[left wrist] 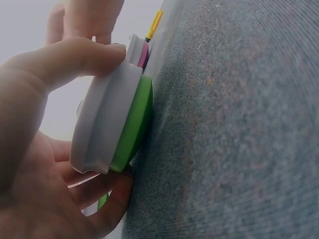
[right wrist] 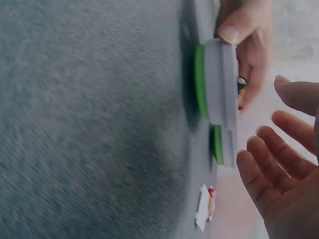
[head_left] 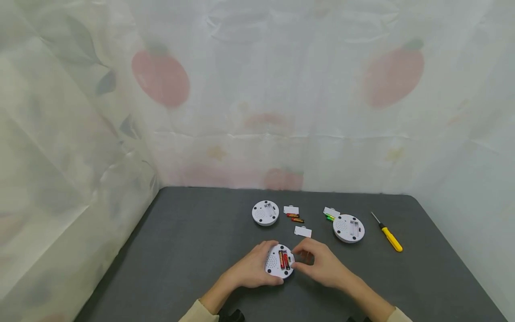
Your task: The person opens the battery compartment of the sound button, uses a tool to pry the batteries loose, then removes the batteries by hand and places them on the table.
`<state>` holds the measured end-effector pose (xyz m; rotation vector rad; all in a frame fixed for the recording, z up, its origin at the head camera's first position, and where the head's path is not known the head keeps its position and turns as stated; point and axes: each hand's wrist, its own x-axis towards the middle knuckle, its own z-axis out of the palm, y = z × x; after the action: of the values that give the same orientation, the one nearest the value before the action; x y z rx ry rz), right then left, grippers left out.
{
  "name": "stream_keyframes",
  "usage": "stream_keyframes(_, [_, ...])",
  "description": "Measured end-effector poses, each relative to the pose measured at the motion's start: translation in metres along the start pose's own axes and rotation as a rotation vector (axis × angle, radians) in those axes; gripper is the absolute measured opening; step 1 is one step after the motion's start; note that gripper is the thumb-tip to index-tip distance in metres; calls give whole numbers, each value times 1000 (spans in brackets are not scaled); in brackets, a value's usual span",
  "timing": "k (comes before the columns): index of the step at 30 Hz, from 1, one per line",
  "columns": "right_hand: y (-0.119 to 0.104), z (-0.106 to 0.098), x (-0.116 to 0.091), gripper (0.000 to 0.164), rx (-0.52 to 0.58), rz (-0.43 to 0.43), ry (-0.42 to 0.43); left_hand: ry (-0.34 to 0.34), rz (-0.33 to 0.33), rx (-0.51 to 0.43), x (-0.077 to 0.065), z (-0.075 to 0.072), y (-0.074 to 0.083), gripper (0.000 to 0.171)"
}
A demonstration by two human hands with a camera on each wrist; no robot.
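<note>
My left hand grips a round white device by its rim, thumb on one side and fingers round the other. Its battery compartment faces up and holds two red-and-black batteries. The lower part is green in the left wrist view. Close to the device's right edge is my right hand, fingers loosely bent. Nothing sits in that hand in the right wrist view, where its fingers look apart from the device. A white battery cover lies just beyond the hands.
Farther back lie another round device, a white cover and loose batteries. To the right are a third device, a cover, green batteries and a yellow screwdriver. Curtains border the grey table.
</note>
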<state>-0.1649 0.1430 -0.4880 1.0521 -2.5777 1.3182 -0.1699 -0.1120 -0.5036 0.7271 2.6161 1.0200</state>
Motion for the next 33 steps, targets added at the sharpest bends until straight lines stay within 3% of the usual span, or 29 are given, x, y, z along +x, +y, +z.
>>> stream_keyframes(14, [0, 15, 1, 24, -67, 104, -63, -1, 2, 8, 1, 1, -1, 93])
stream_keyframes(20, [0, 17, 3, 20, -103, 113, -36, -1, 9, 13, 0, 0, -1, 94])
stream_keyframes(26, [-9, 16, 5, 6, -148, 92, -10, 9, 3, 24, 0, 2, 0, 92])
stream_keyframes(33, [-15, 12, 7, 8, -187, 111, 8, 23, 8, 24, -1, 1, 1, 93])
